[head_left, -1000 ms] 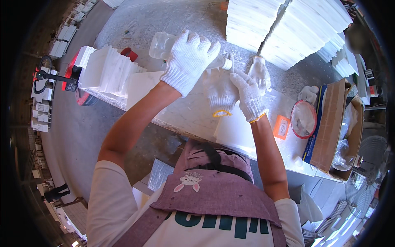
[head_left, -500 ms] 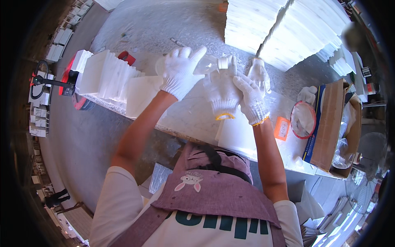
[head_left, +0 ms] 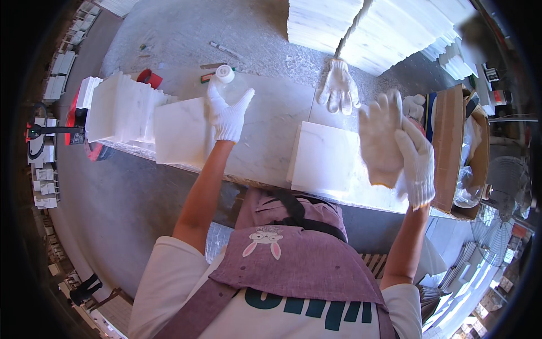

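Observation:
My left hand point(head_left: 227, 117), in a white knitted glove, has its thumb spread wide and holds nothing. Just beyond its fingers stands a clear bottle with a white cap point(head_left: 224, 73); whether the fingertips still touch it I cannot tell. On the right, my gloved right hand point(head_left: 418, 164) grips a loose white work glove point(head_left: 381, 144), smeared by motion, above the right part of the table. Another white glove point(head_left: 339, 87) lies with fingers toward me at the foot of the tall slab stack. White square tiles point(head_left: 324, 158) lie on the table point(head_left: 265, 135) between my hands.
White tiles point(head_left: 127, 110) stand in a row at the left, with a red cup point(head_left: 149, 78) behind. Tall white slab stacks point(head_left: 384, 37) rise at the back. An open cardboard box point(head_left: 451, 141) with clear plastic bags bounds the right end.
My left hand has put the bottle down upright and loosened its fingers. My right hand has carried the loose glove to the right, away from the middle. The view has shifted slightly.

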Tool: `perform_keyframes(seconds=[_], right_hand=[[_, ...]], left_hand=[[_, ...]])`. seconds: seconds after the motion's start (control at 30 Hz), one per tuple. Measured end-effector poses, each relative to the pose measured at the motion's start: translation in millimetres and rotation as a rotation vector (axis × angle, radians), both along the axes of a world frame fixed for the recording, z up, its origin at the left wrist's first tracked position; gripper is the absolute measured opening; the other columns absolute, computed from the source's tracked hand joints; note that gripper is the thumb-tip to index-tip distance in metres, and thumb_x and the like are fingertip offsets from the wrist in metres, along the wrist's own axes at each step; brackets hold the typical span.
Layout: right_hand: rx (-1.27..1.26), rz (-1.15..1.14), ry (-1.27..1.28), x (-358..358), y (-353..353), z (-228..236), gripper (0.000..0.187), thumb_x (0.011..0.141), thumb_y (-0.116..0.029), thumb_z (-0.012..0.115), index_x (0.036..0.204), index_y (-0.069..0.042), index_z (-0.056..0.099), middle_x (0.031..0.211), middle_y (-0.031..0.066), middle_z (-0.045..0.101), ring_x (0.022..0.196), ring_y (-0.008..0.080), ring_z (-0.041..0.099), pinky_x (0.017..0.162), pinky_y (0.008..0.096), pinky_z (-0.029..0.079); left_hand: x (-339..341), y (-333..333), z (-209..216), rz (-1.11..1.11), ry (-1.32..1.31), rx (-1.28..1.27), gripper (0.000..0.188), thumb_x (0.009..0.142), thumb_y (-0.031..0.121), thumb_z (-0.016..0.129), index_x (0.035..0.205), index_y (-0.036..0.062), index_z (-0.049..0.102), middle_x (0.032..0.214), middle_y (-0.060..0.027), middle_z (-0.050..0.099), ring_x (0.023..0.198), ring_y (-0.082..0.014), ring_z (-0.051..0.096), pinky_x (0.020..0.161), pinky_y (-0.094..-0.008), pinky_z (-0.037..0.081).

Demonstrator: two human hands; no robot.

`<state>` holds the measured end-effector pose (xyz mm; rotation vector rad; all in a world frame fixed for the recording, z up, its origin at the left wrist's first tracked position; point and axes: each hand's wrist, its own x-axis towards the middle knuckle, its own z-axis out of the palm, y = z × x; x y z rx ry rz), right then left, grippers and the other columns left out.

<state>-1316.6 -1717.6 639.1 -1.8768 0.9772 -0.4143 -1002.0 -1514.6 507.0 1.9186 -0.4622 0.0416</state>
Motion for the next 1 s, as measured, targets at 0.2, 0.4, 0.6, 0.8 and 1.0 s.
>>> perform_keyframes(seconds=[0.2,0.4,0.6,0.8,1.0], right_hand=[[-0.349,-0.032,0.391,-25,34,-10,0.038,0.091,-0.01,0.052,0.128,-0.011,0.06,0.099,0.0137,0.069,0.089,0.0189,0.064,0.082,0.0306,0.048],[-0.516,0.014,0.438,-2,53,-28,0.034,0.092,-0.014,0.054,0.124,-0.015,0.064,0.079,0.0155,0.064,0.073,0.025,0.063,0.073,0.0352,0.049],[-0.517,0.058,0.326,18,45,-56,0.038,0.09,-0.013,0.057,0.127,-0.019,0.062,0.074,0.0176,0.061,0.067,0.0282,0.061,0.069,0.04,0.049],[-0.717,0.189,0.446,14,51,-77,0.047,0.085,-0.009,0.058,0.132,-0.018,0.058,0.07,0.0153,0.059,0.066,0.0285,0.059,0.066,0.0415,0.047],[-0.824,0.248,0.437,12,47,-81,0.046,0.083,-0.01,0.059,0.129,-0.011,0.059,0.071,0.0141,0.059,0.066,0.0299,0.058,0.064,0.042,0.046]], left_hand=[[-8,0,17,0.043,0.045,0.046,0.088,0.069,0.02,0.085,0.138,0.0012,0.034,0.128,-0.0118,0.048,0.119,-0.0229,0.048,0.102,-0.0355,0.039],[1,0,34,-0.065,0.171,0.052,0.082,0.069,0.017,0.085,0.135,0.0012,0.038,0.123,-0.0087,0.051,0.114,-0.0205,0.05,0.099,-0.0347,0.041],[-13,7,30,0.002,0.079,-0.028,0.073,0.073,0.016,0.082,0.133,0.0022,0.042,0.125,-0.0093,0.05,0.117,-0.02,0.048,0.1,-0.035,0.04],[-13,8,9,0.03,0.005,-0.089,0.076,0.074,0.012,0.081,0.136,0.0025,0.038,0.128,-0.0091,0.047,0.12,-0.0202,0.045,0.103,-0.0351,0.038],[-31,17,32,0.027,0.038,-0.068,0.074,0.073,0.008,0.08,0.135,0.0007,0.039,0.127,-0.0096,0.047,0.121,-0.0208,0.044,0.103,-0.0348,0.037]])
